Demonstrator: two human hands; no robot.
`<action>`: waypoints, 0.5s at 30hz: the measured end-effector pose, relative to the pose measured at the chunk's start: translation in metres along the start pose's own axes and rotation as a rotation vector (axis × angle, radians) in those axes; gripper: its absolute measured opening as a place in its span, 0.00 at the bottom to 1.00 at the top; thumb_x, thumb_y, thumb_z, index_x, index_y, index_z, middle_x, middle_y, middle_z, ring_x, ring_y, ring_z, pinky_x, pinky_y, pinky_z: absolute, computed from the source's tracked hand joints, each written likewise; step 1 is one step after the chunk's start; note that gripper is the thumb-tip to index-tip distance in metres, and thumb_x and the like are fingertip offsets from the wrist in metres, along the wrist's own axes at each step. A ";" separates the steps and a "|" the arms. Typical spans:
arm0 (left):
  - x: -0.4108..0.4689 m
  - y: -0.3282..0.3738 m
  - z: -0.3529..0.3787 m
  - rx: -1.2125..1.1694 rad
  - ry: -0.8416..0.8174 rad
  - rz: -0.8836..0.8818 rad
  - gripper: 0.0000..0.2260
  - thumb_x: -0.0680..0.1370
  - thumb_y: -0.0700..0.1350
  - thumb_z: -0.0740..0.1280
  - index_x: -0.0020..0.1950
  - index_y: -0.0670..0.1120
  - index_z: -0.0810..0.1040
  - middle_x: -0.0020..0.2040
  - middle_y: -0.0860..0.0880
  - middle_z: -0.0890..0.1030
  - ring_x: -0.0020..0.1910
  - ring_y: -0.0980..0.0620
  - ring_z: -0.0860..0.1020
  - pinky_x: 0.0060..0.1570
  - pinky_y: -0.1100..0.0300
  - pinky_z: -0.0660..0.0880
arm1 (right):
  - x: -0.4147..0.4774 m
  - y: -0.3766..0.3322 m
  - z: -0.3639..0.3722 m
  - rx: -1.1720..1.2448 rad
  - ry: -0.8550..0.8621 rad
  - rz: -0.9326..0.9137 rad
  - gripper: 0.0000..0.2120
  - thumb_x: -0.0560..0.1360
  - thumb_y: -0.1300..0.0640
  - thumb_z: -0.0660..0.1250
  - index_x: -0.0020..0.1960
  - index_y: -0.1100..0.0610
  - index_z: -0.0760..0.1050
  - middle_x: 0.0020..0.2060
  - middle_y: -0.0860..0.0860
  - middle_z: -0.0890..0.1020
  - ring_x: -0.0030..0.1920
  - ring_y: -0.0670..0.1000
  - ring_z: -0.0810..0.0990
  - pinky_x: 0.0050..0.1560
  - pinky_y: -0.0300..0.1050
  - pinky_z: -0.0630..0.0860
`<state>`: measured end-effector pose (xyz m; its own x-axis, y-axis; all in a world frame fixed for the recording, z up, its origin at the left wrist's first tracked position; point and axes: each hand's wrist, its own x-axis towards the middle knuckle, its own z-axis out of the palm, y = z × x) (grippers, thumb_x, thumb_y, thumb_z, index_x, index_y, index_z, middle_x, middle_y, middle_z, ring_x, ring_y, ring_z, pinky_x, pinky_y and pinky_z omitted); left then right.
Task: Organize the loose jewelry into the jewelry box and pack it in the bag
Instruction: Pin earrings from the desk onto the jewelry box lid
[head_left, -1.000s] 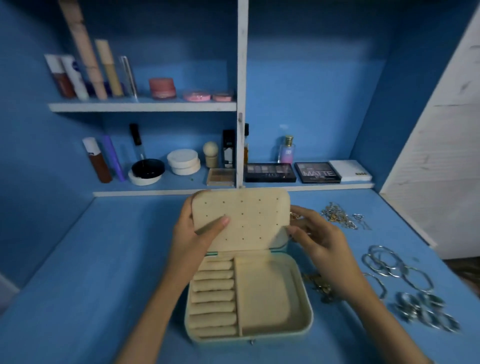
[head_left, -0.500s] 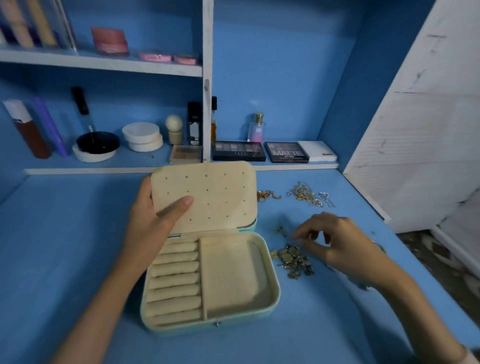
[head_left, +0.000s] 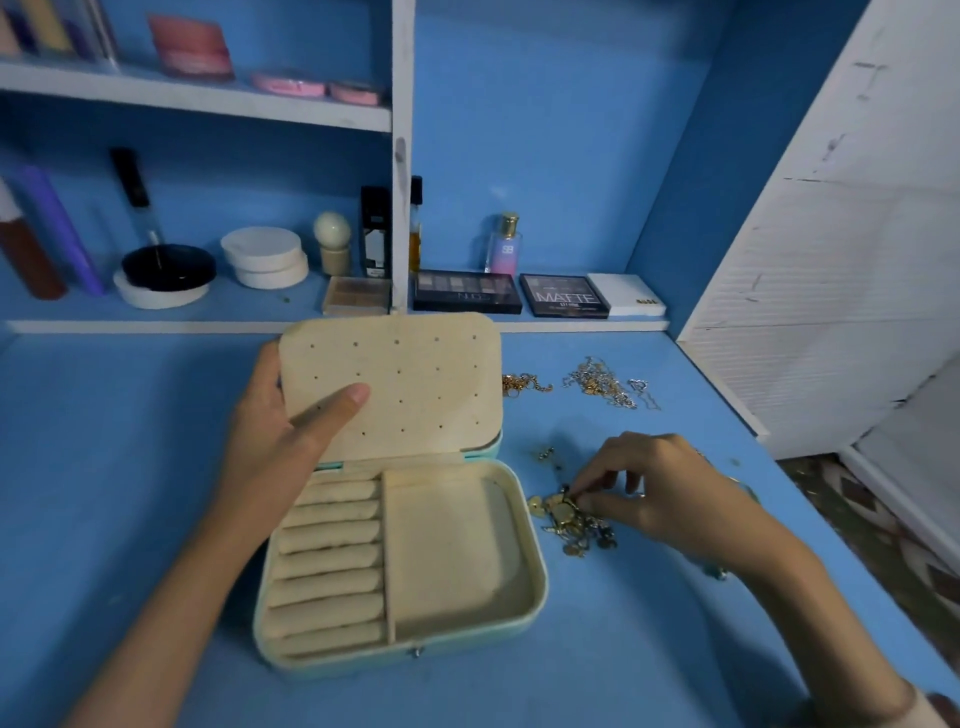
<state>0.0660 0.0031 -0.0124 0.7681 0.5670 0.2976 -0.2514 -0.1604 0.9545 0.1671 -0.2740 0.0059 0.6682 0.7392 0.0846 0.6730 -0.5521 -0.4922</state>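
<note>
Jewelry box in pale mint with a cream lining (head_left: 447, 545) sits open on the blue worktop (head_left: 130, 467) right in front of me. Its clasp points to 6 o'clock and its hinge to 12, so the long side, as I judge it, runs 9 to 3. My left hand (head_left: 270, 431) grips the perforated cream lid (head_left: 405, 384) at its 9 o'clock edge, thumb across the inner face. That props it upright, so the ring rolls (head_left: 327, 561) and the bare tray are both reachable. Just beside the box at 3 o'clock lies a heap of small gold pieces (head_left: 571, 525). My right hand (head_left: 660, 488) curls down over it, fingertips pinching one piece to lift. Tangled silver and gold chains (head_left: 605, 384) lie at 1 o'clock, well apart.
</note>
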 end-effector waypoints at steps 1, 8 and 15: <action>0.000 0.000 0.000 0.002 0.000 0.000 0.18 0.71 0.41 0.71 0.54 0.58 0.71 0.51 0.58 0.80 0.48 0.65 0.80 0.44 0.71 0.77 | 0.000 0.001 0.001 0.011 0.008 0.010 0.04 0.69 0.58 0.74 0.41 0.49 0.83 0.37 0.42 0.81 0.43 0.39 0.76 0.40 0.28 0.68; -0.001 0.002 0.000 0.007 -0.001 -0.009 0.19 0.72 0.40 0.71 0.58 0.55 0.71 0.51 0.58 0.79 0.48 0.65 0.80 0.44 0.71 0.77 | 0.000 0.002 0.004 0.009 0.074 0.008 0.04 0.69 0.56 0.75 0.37 0.49 0.82 0.37 0.42 0.80 0.43 0.40 0.75 0.41 0.28 0.66; 0.000 0.002 -0.001 0.011 -0.009 -0.025 0.18 0.72 0.39 0.71 0.54 0.58 0.71 0.51 0.58 0.80 0.49 0.64 0.80 0.45 0.69 0.77 | 0.002 -0.002 0.004 0.203 0.131 0.059 0.06 0.68 0.56 0.75 0.35 0.47 0.82 0.40 0.42 0.80 0.43 0.45 0.77 0.41 0.33 0.69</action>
<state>0.0650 0.0032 -0.0106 0.7791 0.5639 0.2739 -0.2256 -0.1555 0.9617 0.1659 -0.2695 0.0040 0.7487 0.6444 0.1557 0.5631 -0.4944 -0.6622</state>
